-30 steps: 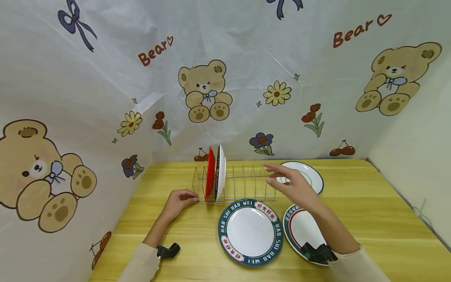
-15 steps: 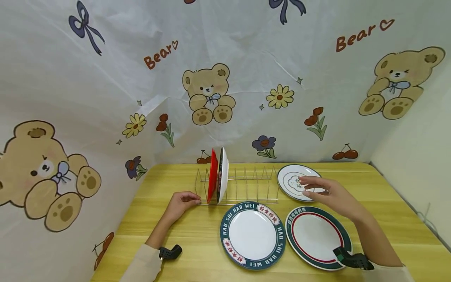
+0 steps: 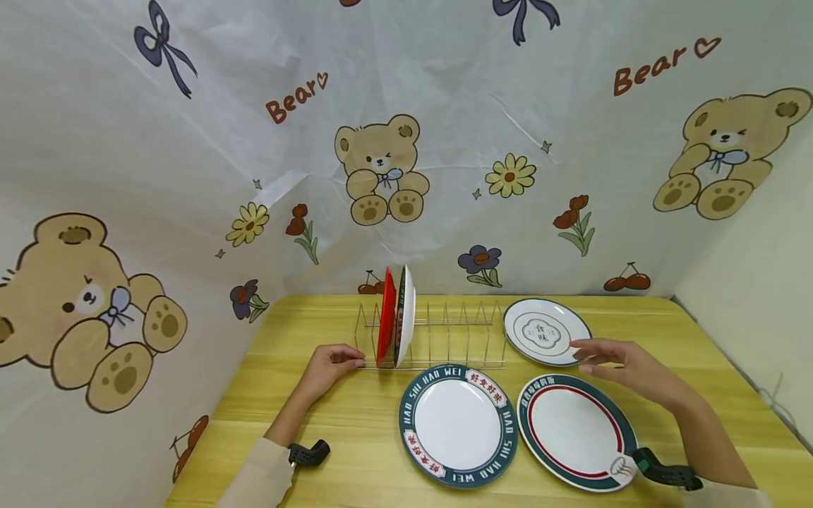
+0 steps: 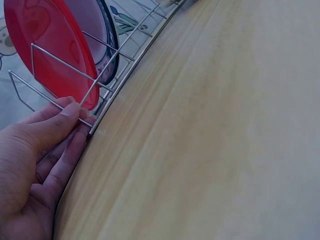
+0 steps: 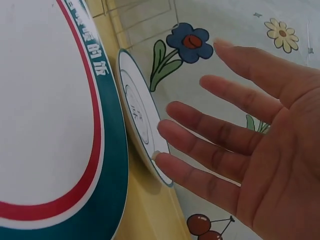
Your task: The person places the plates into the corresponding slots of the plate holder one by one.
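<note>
At the left end of the wire dish rack (image 3: pixel 448 346), my left hand (image 3: pixel 332 367) pinches its front corner; the left wrist view shows thumb and fingers around the wire (image 4: pixel 86 120). A red plate (image 3: pixel 386 317) and a white plate with a dark patterned underside (image 3: pixel 407 316) stand upright in the rack, side by side. My right hand (image 3: pixel 625 368) holds nothing and hovers by the right edge of a small white plate (image 3: pixel 540 333) lying on the table. Its fingers are spread and nearly straight in the right wrist view (image 5: pixel 235 120); whether they touch the plate, I cannot tell.
A green-rimmed plate with lettering (image 3: pixel 459 427) lies in front of the rack. Right of it, close by, lies another plate with a green rim and red ring (image 3: pixel 574 432). Behind the wooden table (image 3: pixel 362 451) hangs a bear-print cloth (image 3: pixel 438 155).
My right hand has moved right, away from the rack's right end, across the small white plate to its right edge. My left hand keeps its grip on the rack. The head view has shifted slightly.
</note>
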